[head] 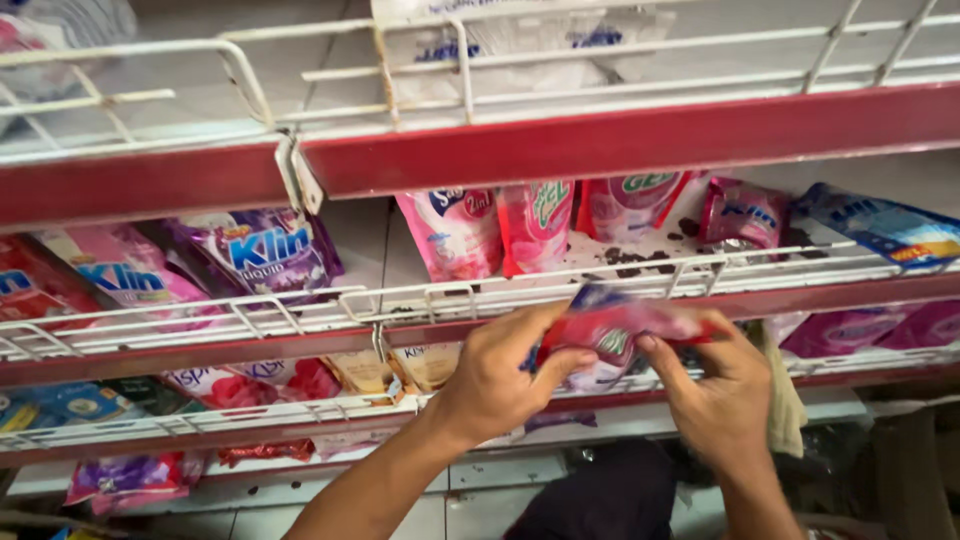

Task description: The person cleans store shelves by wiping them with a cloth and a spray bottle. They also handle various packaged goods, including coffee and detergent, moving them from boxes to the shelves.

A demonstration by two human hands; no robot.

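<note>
Access to the middle shelf (pixel 640 262) is barred in front by a white wire rail (pixel 500 290), above which a gap is left under the red shelf edge (pixel 620 140). That gap is partly filled by upright pink pouches (pixel 500 230) and, to the left, by purple pouches (pixel 265 250). A bare stretch of shelf is seen between the two groups. The space before the rail is taken up by both hands and a red pouch (pixel 620 330), seemingly blurred. The lower shelves are crowded with sachets (pixel 130 480).
</note>
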